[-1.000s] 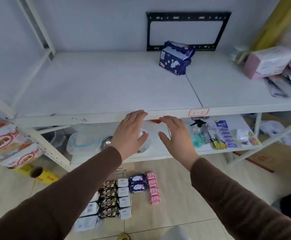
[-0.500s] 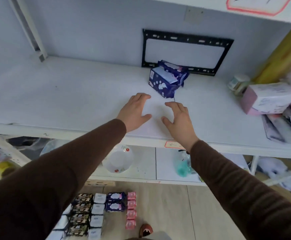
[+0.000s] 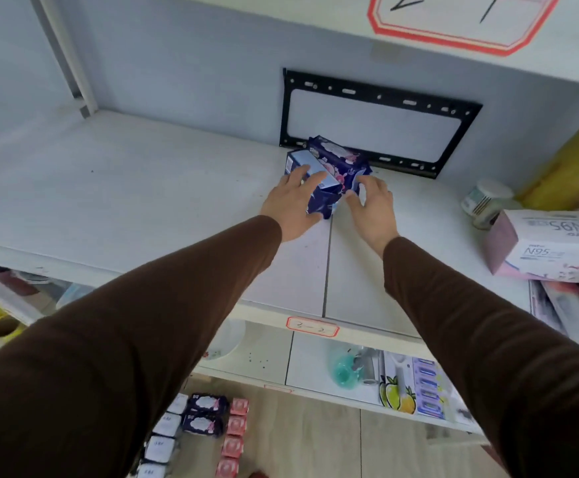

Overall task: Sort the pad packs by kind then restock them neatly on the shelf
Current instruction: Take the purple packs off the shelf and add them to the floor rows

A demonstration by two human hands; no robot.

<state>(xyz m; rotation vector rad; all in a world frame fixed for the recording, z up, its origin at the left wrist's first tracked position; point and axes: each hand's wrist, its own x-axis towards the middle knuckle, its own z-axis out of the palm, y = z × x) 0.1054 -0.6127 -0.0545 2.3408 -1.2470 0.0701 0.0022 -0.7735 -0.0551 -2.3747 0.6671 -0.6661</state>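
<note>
Hands (image 3: 329, 205) flanking navy pad packs (image 3: 329, 167)

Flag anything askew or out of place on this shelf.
The dark blue pad packs sit jumbled and tilted by the wall mount bracket, both hands at them. The N95 mask box leans atop clutter at right.

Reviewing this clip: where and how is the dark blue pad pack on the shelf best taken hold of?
Probably by its two short ends, from the front. The dark blue pad pack lies skewed against the black bracket behind it, leaving both ends clear; the left hand and right hand already flank them.
</note>
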